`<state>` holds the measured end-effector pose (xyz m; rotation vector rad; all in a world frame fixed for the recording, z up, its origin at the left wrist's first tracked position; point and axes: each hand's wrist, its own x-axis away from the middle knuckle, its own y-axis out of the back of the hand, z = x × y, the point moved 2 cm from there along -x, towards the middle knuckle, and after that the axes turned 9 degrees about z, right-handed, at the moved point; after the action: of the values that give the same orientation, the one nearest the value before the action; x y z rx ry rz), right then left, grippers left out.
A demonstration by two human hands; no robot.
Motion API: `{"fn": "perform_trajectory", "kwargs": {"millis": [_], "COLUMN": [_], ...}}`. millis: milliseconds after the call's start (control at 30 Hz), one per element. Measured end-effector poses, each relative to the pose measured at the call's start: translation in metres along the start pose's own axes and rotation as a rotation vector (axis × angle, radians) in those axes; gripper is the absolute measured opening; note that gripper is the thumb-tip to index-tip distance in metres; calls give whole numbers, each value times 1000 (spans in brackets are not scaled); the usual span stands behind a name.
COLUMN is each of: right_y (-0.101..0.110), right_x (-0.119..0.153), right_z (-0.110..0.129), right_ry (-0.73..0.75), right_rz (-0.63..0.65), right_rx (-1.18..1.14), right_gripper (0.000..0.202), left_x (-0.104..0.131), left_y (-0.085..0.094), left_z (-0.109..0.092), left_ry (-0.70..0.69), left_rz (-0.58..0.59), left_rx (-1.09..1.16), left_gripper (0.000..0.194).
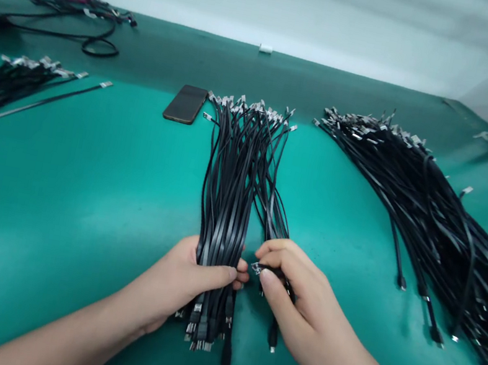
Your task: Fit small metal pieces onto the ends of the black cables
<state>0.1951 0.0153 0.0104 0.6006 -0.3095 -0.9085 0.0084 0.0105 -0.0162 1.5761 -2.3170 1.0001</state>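
Observation:
A thick bundle of flat black USB cables (227,205) runs away from me down the middle of the table. My left hand (195,271) is wrapped round its near part, thumb across the top, and several metal-tipped plugs stick out below the grip. Just to the right, my right hand (296,286) is closed, with thumb and fingers pinching a black cable end (258,267) that has a silvery tip. A smaller group of loose cables (272,206) spreads from the far end of the bundle to beneath my right hand, where the fingers partly hide them.
The green tabletop (94,200) carries a large cable pile (435,222) on the right and another cable pile (2,80) at the left edge. A phone (185,103) lies beside the bundle's far end. Tangled wires (77,5) sit at the back left; a small white roll (266,48) is by the wall.

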Motion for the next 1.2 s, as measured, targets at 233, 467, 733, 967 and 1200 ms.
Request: {"fn": "perform_trajectory", "kwargs": {"millis": [233,467,733,967,1200], "right_y": [-3,-5,-12,-11,-6], "right_x": [3,3,3,0,-12], "right_z": [1,2,4,1,-9], "right_ry": [-82,-128,-137,-165,-84], "right_rz": [95,127,270,131,-50], "right_rx": [-165,-163,-397,-543,-418], "right_gripper": [22,19,13,14,14], "left_x": [2,0,-1,-2,-4], "left_y": [-2,1,0,3,5], "left_z": [-5,-4,-5,1,2], "left_ry": [-4,-26,-32,-23,-40], "left_rz": [10,23,-23,-10,103], "left_rx": [-48,-152,-147,-103,-167], "left_gripper": [22,12,28,40,26]}}
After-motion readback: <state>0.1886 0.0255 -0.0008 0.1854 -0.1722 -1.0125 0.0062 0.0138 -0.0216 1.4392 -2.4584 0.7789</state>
